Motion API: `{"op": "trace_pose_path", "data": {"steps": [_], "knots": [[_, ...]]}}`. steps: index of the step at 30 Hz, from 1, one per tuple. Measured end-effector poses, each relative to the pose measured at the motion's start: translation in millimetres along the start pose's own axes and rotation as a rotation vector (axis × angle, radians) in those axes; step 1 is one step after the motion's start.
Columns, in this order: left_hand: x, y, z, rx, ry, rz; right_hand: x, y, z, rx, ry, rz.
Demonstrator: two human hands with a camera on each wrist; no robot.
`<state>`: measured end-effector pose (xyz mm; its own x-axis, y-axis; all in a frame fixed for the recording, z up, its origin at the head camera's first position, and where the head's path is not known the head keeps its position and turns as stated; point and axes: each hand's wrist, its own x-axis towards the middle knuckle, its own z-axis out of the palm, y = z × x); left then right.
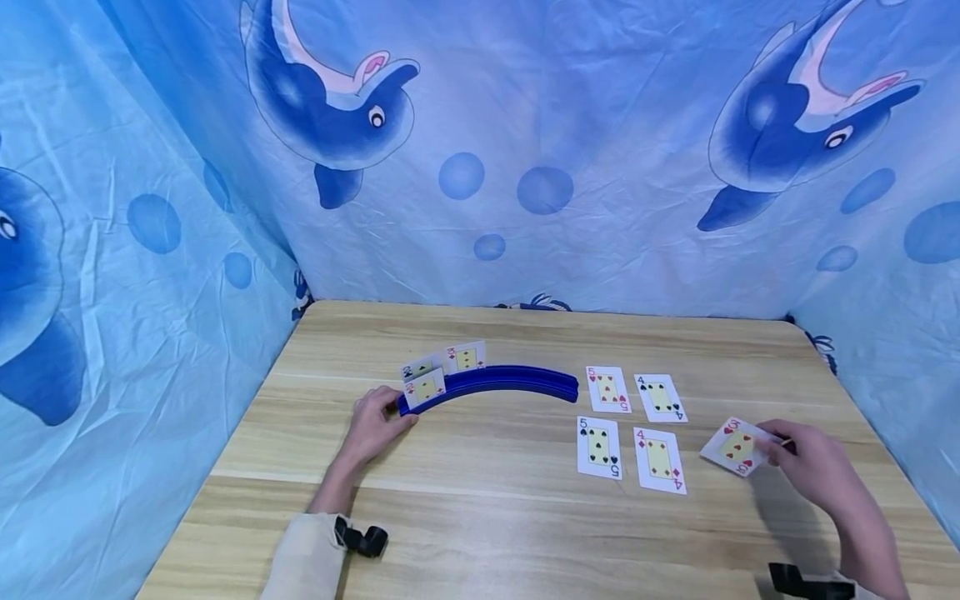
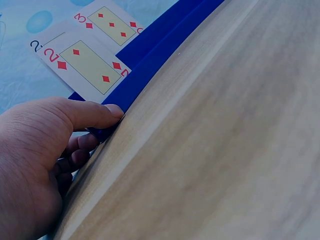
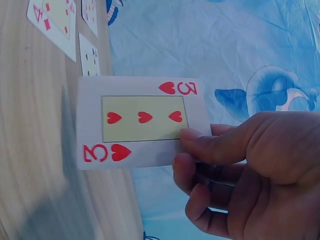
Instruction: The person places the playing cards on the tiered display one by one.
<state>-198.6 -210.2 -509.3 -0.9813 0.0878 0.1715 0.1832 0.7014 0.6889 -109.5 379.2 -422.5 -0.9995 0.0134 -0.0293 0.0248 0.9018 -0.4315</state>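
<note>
A curved blue card holder lies on the table, and my left hand pinches its left end, the thumb on the front side. Standing in that end are a two of diamonds in front, a black two mostly hidden behind it, and a three of diamonds. Over the right of the table, my right hand holds a three of hearts by one edge between thumb and fingers, its face showing.
Four face-up cards lie between the holder and my right hand: a five of hearts, a black four, a five of spades and a four of diamonds. Blue dolphin-print cloth hangs around the wooden table.
</note>
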Motion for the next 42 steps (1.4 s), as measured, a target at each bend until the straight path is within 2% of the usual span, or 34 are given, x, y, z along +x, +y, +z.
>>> {"op": "trace_pose_path", "data": {"steps": [5, 8, 13, 23, 42], "knots": [[1.5, 1.4, -1.9, -0.005, 0.008, 0.008, 5.0, -8.5, -2.5, 0.018, 0.035, 0.009], [2.2, 2.0, -2.1, -0.007, 0.003, 0.010, 5.7, -13.8, -1.4, 0.016, 0.085, 0.004], [2.5, 0.8, -0.6, -0.006, 0.002, 0.009, 7.8, -24.8, 3.6, 0.030, 0.181, -0.037], [1.9, 1.7, 1.0, -0.010, -0.001, 0.009, 18.0, -50.6, 5.4, 0.083, 0.294, -0.109], [-1.4, 0.2, 1.0, -0.027, -0.001, -0.025, 39.0, -106.9, 21.7, 0.195, 0.314, -0.256]]}}
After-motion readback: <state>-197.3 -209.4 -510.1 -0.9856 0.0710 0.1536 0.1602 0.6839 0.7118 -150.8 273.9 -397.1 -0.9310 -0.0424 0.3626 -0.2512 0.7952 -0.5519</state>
